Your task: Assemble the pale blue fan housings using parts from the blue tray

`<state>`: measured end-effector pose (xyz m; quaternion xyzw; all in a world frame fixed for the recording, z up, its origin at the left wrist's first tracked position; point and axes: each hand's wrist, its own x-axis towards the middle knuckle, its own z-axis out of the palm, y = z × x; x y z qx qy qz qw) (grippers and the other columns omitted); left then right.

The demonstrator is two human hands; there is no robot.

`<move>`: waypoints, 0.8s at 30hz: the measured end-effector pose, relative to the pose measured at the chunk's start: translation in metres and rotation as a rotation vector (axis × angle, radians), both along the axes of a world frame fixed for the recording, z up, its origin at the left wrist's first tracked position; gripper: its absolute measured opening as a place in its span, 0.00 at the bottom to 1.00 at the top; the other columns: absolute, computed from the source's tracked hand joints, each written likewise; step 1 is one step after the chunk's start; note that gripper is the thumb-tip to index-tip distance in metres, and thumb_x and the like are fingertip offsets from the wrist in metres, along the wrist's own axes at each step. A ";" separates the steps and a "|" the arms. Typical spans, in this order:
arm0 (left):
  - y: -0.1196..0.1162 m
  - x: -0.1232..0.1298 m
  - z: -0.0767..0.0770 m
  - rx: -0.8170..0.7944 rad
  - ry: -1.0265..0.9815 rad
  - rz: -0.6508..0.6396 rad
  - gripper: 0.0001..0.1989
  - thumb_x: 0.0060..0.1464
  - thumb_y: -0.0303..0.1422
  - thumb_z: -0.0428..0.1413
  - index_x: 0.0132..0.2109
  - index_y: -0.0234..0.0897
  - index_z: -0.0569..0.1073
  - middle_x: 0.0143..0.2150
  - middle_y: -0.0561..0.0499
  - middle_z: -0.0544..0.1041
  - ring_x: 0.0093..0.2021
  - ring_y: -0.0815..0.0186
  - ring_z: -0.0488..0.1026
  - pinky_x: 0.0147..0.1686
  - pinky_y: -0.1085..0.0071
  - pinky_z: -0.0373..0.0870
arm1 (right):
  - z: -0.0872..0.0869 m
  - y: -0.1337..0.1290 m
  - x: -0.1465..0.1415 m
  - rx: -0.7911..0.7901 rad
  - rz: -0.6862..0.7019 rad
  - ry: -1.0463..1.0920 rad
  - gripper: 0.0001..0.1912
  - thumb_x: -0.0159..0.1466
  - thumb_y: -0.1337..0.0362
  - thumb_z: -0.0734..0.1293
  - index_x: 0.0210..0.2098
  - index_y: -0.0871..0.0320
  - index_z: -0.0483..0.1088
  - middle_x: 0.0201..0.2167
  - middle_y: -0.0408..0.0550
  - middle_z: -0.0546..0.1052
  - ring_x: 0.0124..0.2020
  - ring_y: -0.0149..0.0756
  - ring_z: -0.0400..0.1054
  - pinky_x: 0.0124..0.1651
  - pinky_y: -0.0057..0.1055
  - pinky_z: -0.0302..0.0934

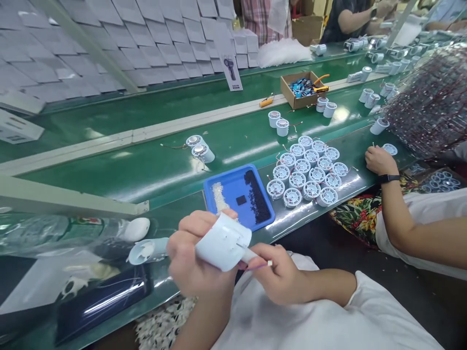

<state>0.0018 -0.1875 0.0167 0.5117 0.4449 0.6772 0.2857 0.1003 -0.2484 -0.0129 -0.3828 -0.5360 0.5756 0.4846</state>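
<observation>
My left hand (195,255) is wrapped round a pale blue cylindrical fan housing (223,241), tilted on its side in front of me. At the housing's right end, my right hand (279,277) pinches a pale, narrow rod-like part (249,253) that reaches to its rim; its exact kind is unclear. A thin reddish wire with a small white connector (270,263) sticks out by the right fingers. Just beyond my hands lies a blue tray (270,214), holding small white pieces (219,196), small black pieces (255,194) and a dark square.
Several similar housings (302,166) stand grouped right of the tray; others sit on the green belt (156,165). A co-worker's hand (381,160) is at the right, near a wire bundle (430,104). A cardboard box (301,101), a bottle (65,231) and stacked white boxes (156,36) are around.
</observation>
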 end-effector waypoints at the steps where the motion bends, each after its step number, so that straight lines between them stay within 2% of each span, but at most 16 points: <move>1: 0.004 0.004 -0.001 0.076 -0.049 -0.014 0.23 0.57 0.52 0.52 0.25 0.41 0.56 0.27 0.53 0.61 0.29 0.62 0.64 0.37 0.58 0.72 | 0.001 0.002 0.002 -0.004 -0.020 0.002 0.29 0.68 0.40 0.55 0.35 0.59 0.72 0.22 0.44 0.67 0.24 0.30 0.58 0.26 0.28 0.56; 3: 0.011 0.008 -0.002 0.109 -0.095 -0.150 0.19 0.55 0.50 0.57 0.31 0.42 0.61 0.31 0.53 0.68 0.31 0.62 0.69 0.37 0.59 0.72 | 0.001 0.006 0.008 -0.006 -0.073 -0.012 0.29 0.68 0.41 0.55 0.37 0.59 0.73 0.21 0.42 0.65 0.23 0.30 0.56 0.25 0.28 0.54; 5: 0.019 0.006 -0.002 0.000 -0.054 -0.330 0.20 0.54 0.51 0.58 0.35 0.43 0.60 0.32 0.54 0.69 0.30 0.62 0.71 0.34 0.61 0.72 | -0.003 0.010 0.020 -0.021 -0.086 -0.034 0.29 0.68 0.41 0.57 0.37 0.59 0.73 0.19 0.41 0.63 0.22 0.28 0.53 0.24 0.27 0.51; 6: 0.024 0.003 -0.002 -0.059 -0.030 -0.366 0.21 0.55 0.51 0.58 0.36 0.43 0.58 0.32 0.54 0.69 0.29 0.63 0.71 0.33 0.62 0.72 | -0.006 0.012 0.028 -0.046 -0.084 -0.036 0.28 0.67 0.41 0.58 0.36 0.60 0.74 0.18 0.39 0.61 0.21 0.27 0.51 0.22 0.26 0.49; 8: 0.031 0.000 -0.002 -0.106 0.064 -0.302 0.25 0.51 0.48 0.62 0.36 0.43 0.54 0.35 0.54 0.68 0.31 0.63 0.73 0.34 0.63 0.72 | -0.012 0.012 0.049 -0.115 -0.156 0.009 0.28 0.65 0.40 0.61 0.34 0.60 0.73 0.16 0.37 0.57 0.18 0.26 0.46 0.20 0.26 0.44; 10: 0.033 0.005 -0.004 -0.084 0.256 -0.229 0.27 0.45 0.43 0.66 0.38 0.43 0.54 0.40 0.53 0.67 0.37 0.62 0.74 0.38 0.64 0.73 | -0.016 0.009 0.072 -0.148 -0.384 0.105 0.27 0.65 0.40 0.62 0.34 0.59 0.72 0.14 0.33 0.52 0.16 0.25 0.42 0.18 0.25 0.39; 11: 0.032 0.011 -0.007 -0.061 0.390 -0.261 0.26 0.45 0.40 0.67 0.40 0.43 0.57 0.42 0.52 0.68 0.40 0.62 0.73 0.40 0.65 0.72 | -0.016 0.006 0.084 -0.129 -0.523 0.153 0.25 0.65 0.41 0.63 0.34 0.59 0.72 0.13 0.33 0.51 0.15 0.25 0.41 0.18 0.25 0.39; 13: 0.027 0.033 -0.017 -0.008 0.699 -0.462 0.21 0.48 0.37 0.66 0.44 0.41 0.64 0.47 0.48 0.69 0.44 0.59 0.72 0.43 0.63 0.72 | -0.010 -0.001 0.105 -0.038 -0.753 0.210 0.22 0.65 0.43 0.63 0.34 0.57 0.71 0.12 0.32 0.52 0.14 0.25 0.40 0.18 0.26 0.41; 15: 0.022 0.060 -0.032 0.055 0.995 -0.668 0.17 0.52 0.34 0.64 0.48 0.42 0.70 0.51 0.43 0.69 0.46 0.56 0.71 0.45 0.60 0.72 | -0.002 -0.009 0.120 0.053 -0.868 0.212 0.21 0.66 0.44 0.63 0.33 0.56 0.71 0.11 0.32 0.53 0.14 0.25 0.40 0.19 0.26 0.44; 16: 0.020 0.072 -0.042 0.097 1.126 -0.704 0.17 0.53 0.31 0.64 0.49 0.42 0.72 0.52 0.42 0.69 0.48 0.53 0.70 0.45 0.58 0.71 | 0.001 -0.012 0.125 0.082 -0.888 0.200 0.20 0.66 0.44 0.64 0.33 0.56 0.71 0.11 0.33 0.53 0.13 0.25 0.40 0.19 0.26 0.44; 18: 0.018 0.091 -0.061 0.178 1.302 -0.648 0.18 0.53 0.25 0.62 0.51 0.42 0.73 0.55 0.40 0.69 0.50 0.50 0.69 0.46 0.55 0.70 | 0.005 -0.018 0.132 0.093 -0.880 0.177 0.20 0.66 0.45 0.64 0.33 0.56 0.72 0.10 0.33 0.53 0.13 0.25 0.41 0.18 0.26 0.44; 20: 0.017 0.098 -0.076 0.271 1.327 -0.522 0.20 0.54 0.21 0.58 0.53 0.42 0.73 0.56 0.39 0.69 0.54 0.50 0.66 0.50 0.54 0.68 | 0.003 -0.021 0.135 0.064 -0.851 0.164 0.20 0.66 0.46 0.64 0.33 0.56 0.73 0.10 0.33 0.54 0.13 0.25 0.41 0.17 0.26 0.43; 22: 0.014 0.094 -0.082 0.378 1.234 -0.417 0.18 0.57 0.25 0.58 0.54 0.41 0.73 0.56 0.37 0.68 0.55 0.50 0.64 0.54 0.54 0.65 | -0.003 -0.024 0.134 0.021 -0.824 0.147 0.20 0.67 0.47 0.64 0.33 0.57 0.74 0.11 0.34 0.54 0.13 0.24 0.42 0.17 0.26 0.43; 24: 0.010 0.079 -0.080 0.441 1.114 -0.342 0.14 0.59 0.33 0.59 0.52 0.41 0.75 0.54 0.37 0.67 0.54 0.50 0.64 0.54 0.55 0.63 | -0.009 -0.025 0.131 -0.027 -0.780 0.101 0.19 0.67 0.48 0.64 0.35 0.58 0.75 0.12 0.35 0.55 0.14 0.25 0.45 0.18 0.26 0.44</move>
